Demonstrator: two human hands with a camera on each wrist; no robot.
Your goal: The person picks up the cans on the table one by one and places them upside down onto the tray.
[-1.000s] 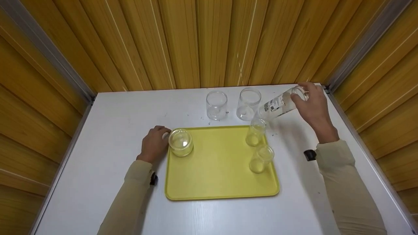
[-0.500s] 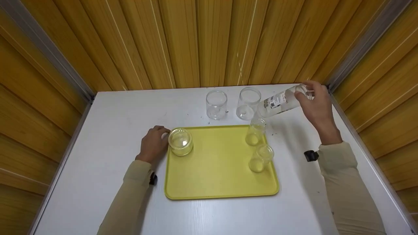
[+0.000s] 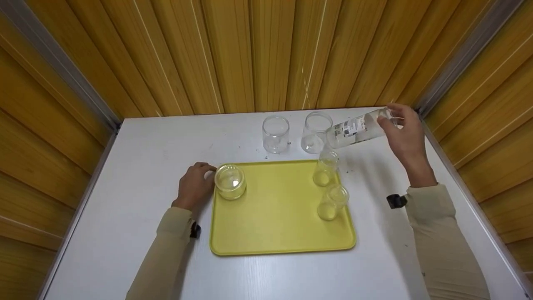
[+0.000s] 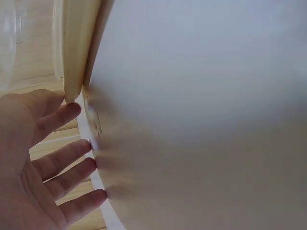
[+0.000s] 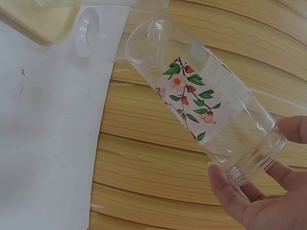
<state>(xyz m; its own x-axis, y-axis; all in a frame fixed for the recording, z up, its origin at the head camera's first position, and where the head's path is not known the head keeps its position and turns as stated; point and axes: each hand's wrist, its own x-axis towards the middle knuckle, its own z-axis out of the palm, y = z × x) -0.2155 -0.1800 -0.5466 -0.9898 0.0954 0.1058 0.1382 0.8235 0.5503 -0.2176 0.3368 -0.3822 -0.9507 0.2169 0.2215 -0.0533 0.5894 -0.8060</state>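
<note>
My right hand (image 3: 410, 137) grips a clear plastic jar (image 3: 354, 131) by its threaded mouth end. The jar tilts in the air at the right, its base pointing left and down; a flowered label shows in the right wrist view. My left hand (image 3: 193, 185) is at the left edge of a yellow tray (image 3: 270, 237). In the left wrist view the tray rim (image 4: 74, 72) lies between my thumb and index finger, the other fingers spread. A squat clear jar (image 3: 230, 181) stands on the tray beside that hand. Two narrow clear jars (image 3: 326, 168) stand along the tray's right side.
Behind the tray, on the white table (image 3: 158, 141), stand two more clear jars, a left one (image 3: 276, 134) and a right one (image 3: 317, 132). Yellow wood-patterned panels (image 3: 233, 58) close the table in at the back and sides. Dark specks dot the tabletop.
My right hand has shifted slightly to the right, and the jar in it has tilted a little flatter. The left hand, tray and standing jars are nearly unchanged.
</note>
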